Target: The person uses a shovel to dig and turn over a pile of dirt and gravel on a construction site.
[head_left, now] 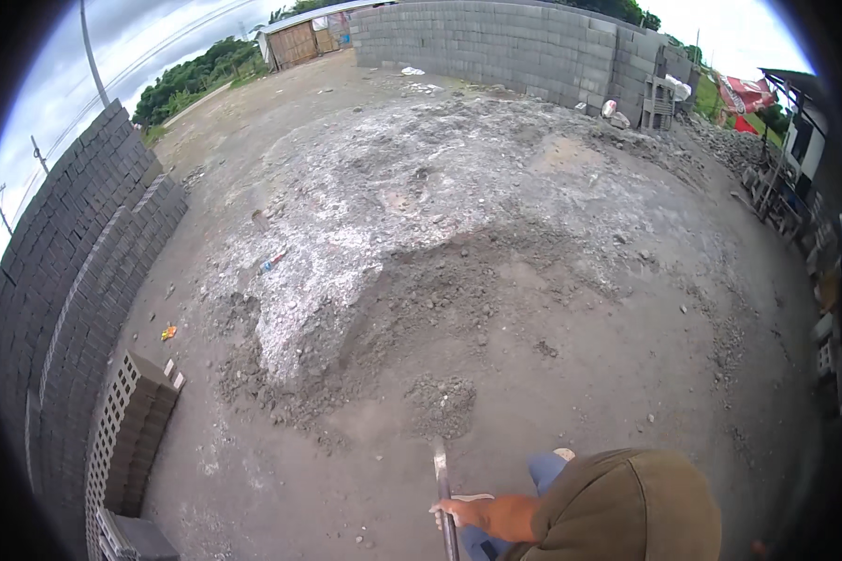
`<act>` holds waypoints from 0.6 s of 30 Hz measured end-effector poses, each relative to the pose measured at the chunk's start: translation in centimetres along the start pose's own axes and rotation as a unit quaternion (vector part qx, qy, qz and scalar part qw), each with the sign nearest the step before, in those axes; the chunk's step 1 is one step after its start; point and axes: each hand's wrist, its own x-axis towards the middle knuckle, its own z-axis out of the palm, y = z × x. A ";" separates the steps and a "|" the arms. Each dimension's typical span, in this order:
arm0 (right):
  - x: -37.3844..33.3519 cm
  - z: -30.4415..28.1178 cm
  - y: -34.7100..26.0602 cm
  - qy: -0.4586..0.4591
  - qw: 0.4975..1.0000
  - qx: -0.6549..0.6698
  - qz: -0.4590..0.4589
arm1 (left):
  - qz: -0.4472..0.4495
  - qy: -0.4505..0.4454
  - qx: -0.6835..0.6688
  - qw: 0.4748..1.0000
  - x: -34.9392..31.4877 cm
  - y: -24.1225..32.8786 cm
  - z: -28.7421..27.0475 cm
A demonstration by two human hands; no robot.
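My right hand point(457, 512) is closed around a long thin dark tool shaft point(442, 472) at the bottom edge of the view. The shaft's upper end points toward a small heap of grey gravel mix point(444, 404). My arm in an olive sleeve point(627, 510) reaches in from the lower right. A knee in blue trousers point(543, 470) shows just above it. My left hand is out of view. A large flattened mound of grey-white sand and gravel point(421, 215) spreads over the dirt yard ahead.
Tall stacks of grey concrete blocks point(75, 271) line the left side, with a lower stack of hollow blocks point(131, 421) nearer me. A block wall point(505, 42) closes the far end. Sheds and clutter point(786, 178) stand on the right. Small litter point(168, 332) lies on the dirt.
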 end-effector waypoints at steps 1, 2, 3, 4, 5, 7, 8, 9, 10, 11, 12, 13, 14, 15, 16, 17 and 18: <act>-2.0 -0.5 0.0 0.011 1.000 0.028 0.004 | 0.020 -0.013 0.020 1.000 -1.4 0.9 0.3; -3.1 -3.0 -0.5 0.026 0.998 0.053 0.004 | 0.038 -0.034 0.039 0.998 -2.7 1.3 1.4; -4.7 -4.7 -1.6 0.000 0.995 0.095 -0.006 | 0.056 -0.050 0.054 0.996 -4.6 2.0 2.0; -5.9 -7.9 -2.3 -0.019 0.989 0.145 -0.017 | 0.066 -0.074 0.077 0.992 -6.3 2.0 3.4; -7.3 -11.0 -3.3 -0.040 0.980 0.191 -0.025 | 0.074 -0.096 0.098 0.988 -8.1 1.6 4.8; -10.8 -18.6 -5.9 0.027 0.953 0.288 -0.085 | 0.085 -0.142 0.136 0.977 -11.3 0.2 7.8; -12.8 -22.2 -7.0 0.058 0.936 0.329 -0.110 | 0.088 -0.162 0.148 0.972 -12.6 -1.4 9.6; -15.5 -27.0 -7.9 0.075 0.923 0.355 -0.126 | 0.091 -0.189 0.161 0.965 -14.1 -2.8 10.9; -18.8 -31.3 -9.2 0.086 0.913 0.374 -0.134 | 0.089 -0.208 0.168 0.960 -15.5 -4.2 11.9; -22.5 -36.2 -11.0 0.099 0.889 0.402 -0.193 | 0.083 -0.238 0.175 0.952 -16.8 -5.9 14.4; -26.7 -41.6 -11.6 0.117 0.859 0.431 -0.249 | 0.065 -0.280 0.173 0.942 -18.5 -8.3 17.9; -32.0 -47.6 -13.4 0.139 0.852 0.439 -0.251 | 0.036 -0.330 0.151 0.931 -20.6 -11.0 22.1; -38.1 -53.8 -14.6 0.148 0.829 0.443 -0.307 | -0.069 -0.375 0.107 0.918 -23.7 -14.8 28.6; -45.3 -60.5 -14.5 0.182 0.799 0.452 -0.352 | 0.010 -0.404 0.123 0.906 -29.5 -18.6 33.5; -52.9 -66.6 -13.9 0.192 0.752 0.483 -0.405 | 0.089 -0.435 0.133 0.886 -38.9 -21.5 38.6; -60.1 -70.6 -14.1 0.197 0.698 0.509 -0.463 | 0.018 -0.531 0.168 0.830 -44.3 -24.1 41.8; -68.5 -75.9 -12.1 0.249 0.643 0.504 -0.521 | 0.004 -0.600 0.201 0.775 -54.7 -27.1 44.0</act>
